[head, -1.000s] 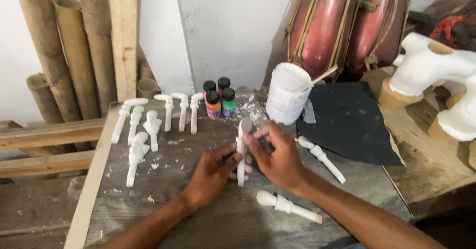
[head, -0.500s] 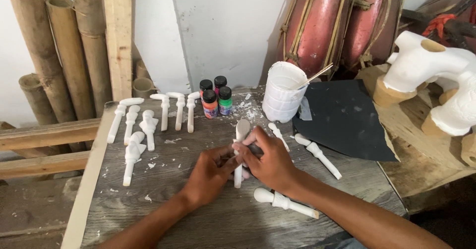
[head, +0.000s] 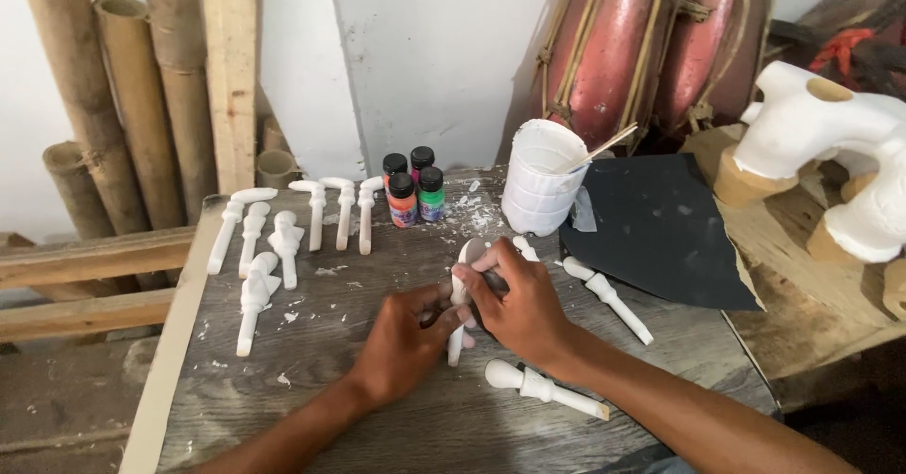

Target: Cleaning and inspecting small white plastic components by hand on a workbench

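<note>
Grey wood counter w/ white dust + chips, white wall behind, bamboo poles at left, two red drums at back right. Both hands closed on one white carved peg at mid counter: left hand gripping lower part, right hand wrapped round upper part, fingers curled tight. Peg upright-ish, tip touching counter. Row of similar white pegs at left, two more just beside right hand. Four small paint bottles + white cup w/ stick behind, black sheet at right, big white carving far right
</note>
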